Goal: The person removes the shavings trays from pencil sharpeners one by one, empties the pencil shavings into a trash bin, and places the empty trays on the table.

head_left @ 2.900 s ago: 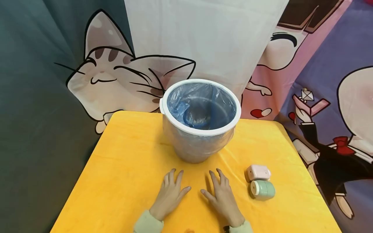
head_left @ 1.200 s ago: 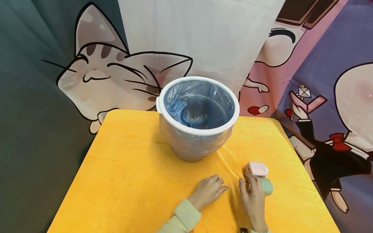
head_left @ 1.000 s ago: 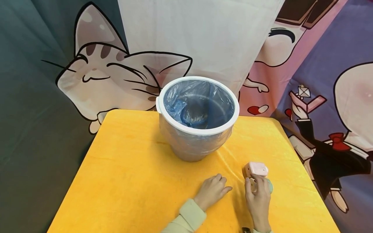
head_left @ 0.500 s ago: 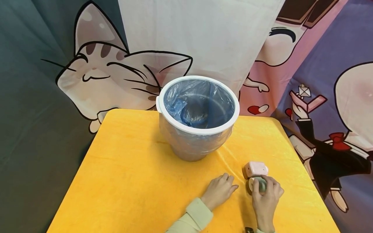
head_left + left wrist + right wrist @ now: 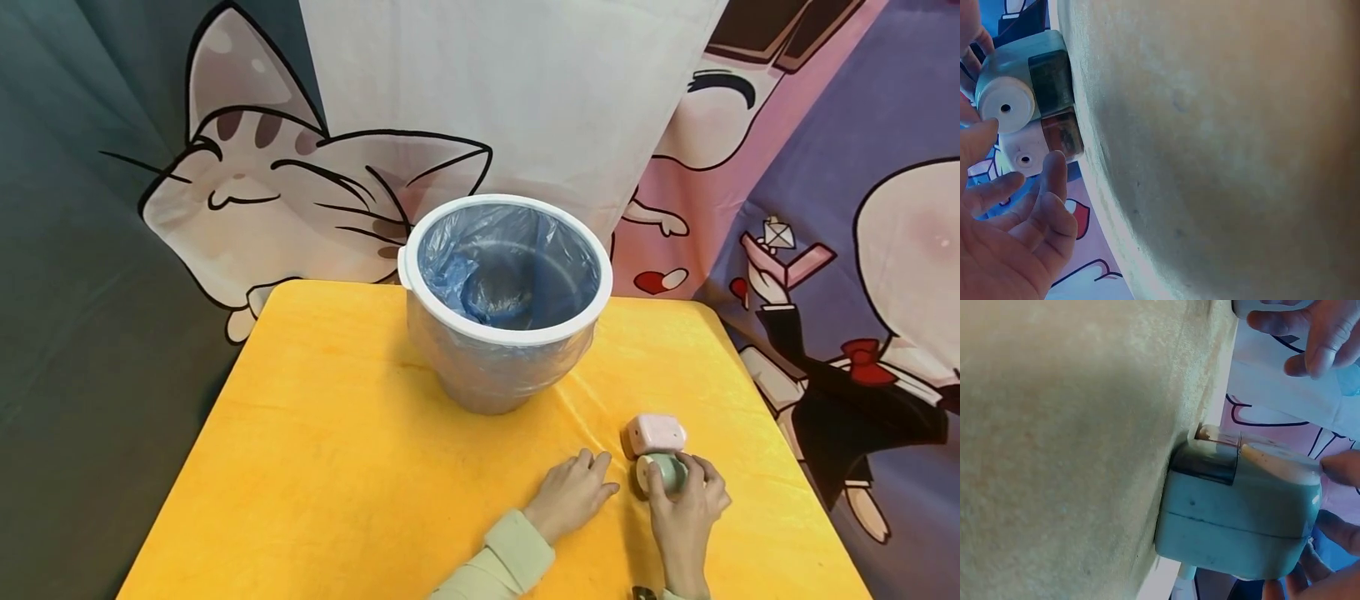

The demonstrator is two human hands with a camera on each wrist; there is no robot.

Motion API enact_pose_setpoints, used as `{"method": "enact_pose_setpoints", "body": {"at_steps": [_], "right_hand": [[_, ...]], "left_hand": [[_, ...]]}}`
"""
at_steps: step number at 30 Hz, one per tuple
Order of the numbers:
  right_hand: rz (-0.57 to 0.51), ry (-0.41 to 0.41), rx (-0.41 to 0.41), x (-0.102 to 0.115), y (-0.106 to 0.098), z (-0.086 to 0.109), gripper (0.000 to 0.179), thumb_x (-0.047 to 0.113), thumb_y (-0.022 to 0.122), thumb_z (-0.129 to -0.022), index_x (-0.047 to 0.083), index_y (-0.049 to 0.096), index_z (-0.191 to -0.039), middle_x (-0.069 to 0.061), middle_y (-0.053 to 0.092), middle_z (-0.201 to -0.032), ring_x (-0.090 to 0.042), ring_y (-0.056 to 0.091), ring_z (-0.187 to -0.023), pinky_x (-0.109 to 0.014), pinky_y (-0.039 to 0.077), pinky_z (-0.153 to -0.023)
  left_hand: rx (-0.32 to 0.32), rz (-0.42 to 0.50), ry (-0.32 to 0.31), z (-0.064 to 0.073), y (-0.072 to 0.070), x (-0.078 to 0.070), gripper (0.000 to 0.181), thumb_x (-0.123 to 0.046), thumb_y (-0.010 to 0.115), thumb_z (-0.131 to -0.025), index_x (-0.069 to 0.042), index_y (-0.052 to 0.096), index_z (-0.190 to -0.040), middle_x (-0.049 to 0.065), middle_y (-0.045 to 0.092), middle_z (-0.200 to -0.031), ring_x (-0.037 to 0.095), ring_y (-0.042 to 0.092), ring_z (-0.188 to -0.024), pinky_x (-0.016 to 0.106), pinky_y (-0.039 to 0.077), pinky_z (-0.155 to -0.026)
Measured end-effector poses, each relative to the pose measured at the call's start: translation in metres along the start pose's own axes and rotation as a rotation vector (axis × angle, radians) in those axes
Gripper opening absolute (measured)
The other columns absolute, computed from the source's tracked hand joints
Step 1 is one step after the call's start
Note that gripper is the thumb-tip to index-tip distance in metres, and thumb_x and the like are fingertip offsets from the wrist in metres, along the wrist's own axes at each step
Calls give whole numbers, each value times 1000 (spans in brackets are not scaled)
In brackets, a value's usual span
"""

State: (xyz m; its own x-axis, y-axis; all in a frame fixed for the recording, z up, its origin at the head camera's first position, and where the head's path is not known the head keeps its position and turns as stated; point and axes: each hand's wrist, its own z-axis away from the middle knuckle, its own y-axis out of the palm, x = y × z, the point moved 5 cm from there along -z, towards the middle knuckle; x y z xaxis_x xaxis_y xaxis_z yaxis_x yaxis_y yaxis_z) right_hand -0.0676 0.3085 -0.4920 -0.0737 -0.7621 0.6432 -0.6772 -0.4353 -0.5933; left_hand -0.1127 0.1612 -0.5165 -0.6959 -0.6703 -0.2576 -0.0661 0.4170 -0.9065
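Note:
A green pencil sharpener (image 5: 673, 472) with a round white, holed face lies on the table against a pink pencil sharpener (image 5: 657, 434). My right hand (image 5: 686, 508) holds the green one, thumb at its near side and fingers around its right end. In the right wrist view its green body (image 5: 1229, 531) sits on the cloth, fingertips at its upper edge. My left hand (image 5: 570, 493) is just left of the pair, holding nothing. The left wrist view shows its fingers loosely bent, close in front of the pink sharpener (image 5: 1030, 140). Both sharpeners have a dark see-through compartment.
A bin (image 5: 487, 375) with a white rim and a blue plastic liner stands at the back middle of the yellow table (image 5: 315, 467). Cartoon-printed curtains (image 5: 450, 75) hang behind and beside the table.
Both hands have moved right from in front of the bin. My right hand has reached the green pencil sharpener and taken hold of it; the left has crept closer to the pair.

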Motion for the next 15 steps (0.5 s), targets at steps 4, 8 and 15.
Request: {"method": "enact_pose_setpoints", "body": {"at_steps": [4, 8, 15], "right_hand": [[24, 80, 62, -5, 2, 2, 45, 12, 76, -75, -7, 55, -110, -28, 39, -118, -46, 30, -102, -50, 26, -73], [30, 133, 88, -8, 3, 5, 48, 17, 75, -76, -5, 53, -112, -27, 37, -122, -46, 30, -107, -51, 29, -74], [39, 189, 115, -12, 6, 9, 59, 20, 76, -75, -4, 47, -120, -28, 33, -127, -47, 31, -110, -56, 34, -77]], "left_hand": [[43, 31, -25, -1, 2, -1, 37, -44, 50, -91, -17, 49, -116, -4, 51, -82, 6, 49, -58, 16, 35, -43], [52, 40, -31, 0, 3, -3, 47, -44, 52, -90, -17, 44, -128, -3, 54, -88, 8, 53, -62, 17, 39, -45], [65, 52, -27, 3, 6, -5, 58, -45, 53, -90, -16, 38, -138, -3, 55, -92, 6, 50, -62, 16, 37, -45]]}}
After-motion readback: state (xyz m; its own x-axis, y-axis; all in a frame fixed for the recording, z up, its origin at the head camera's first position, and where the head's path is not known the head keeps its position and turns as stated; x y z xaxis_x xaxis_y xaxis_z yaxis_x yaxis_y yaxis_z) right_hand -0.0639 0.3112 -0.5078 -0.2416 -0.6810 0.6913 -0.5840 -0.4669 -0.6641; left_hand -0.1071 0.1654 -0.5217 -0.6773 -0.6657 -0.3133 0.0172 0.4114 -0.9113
